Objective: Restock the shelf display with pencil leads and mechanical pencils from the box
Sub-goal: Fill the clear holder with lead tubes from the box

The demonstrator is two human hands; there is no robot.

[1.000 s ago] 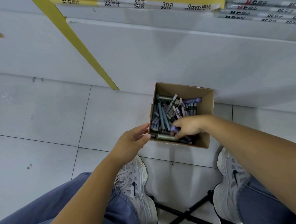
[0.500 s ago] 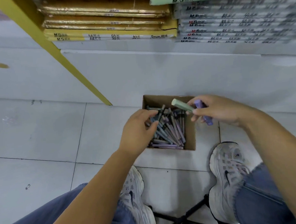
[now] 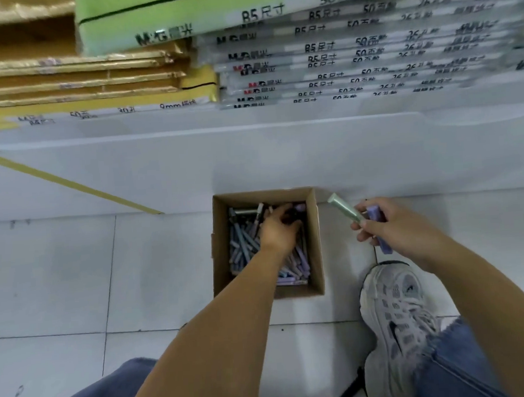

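Left hand in box, tubes in right hand

Reachable from above only: box mouth, partly filled by the left hand down among the pencils. Shut off at 12 o'clock by the white shelf base just beside it. Crowded at 3 o'clock by the right hand gripping a green pencil, shoe at 4 o'clock. Open floor at 9 o'clock. Overhung further out at 12 o'clock by notebook stacks.
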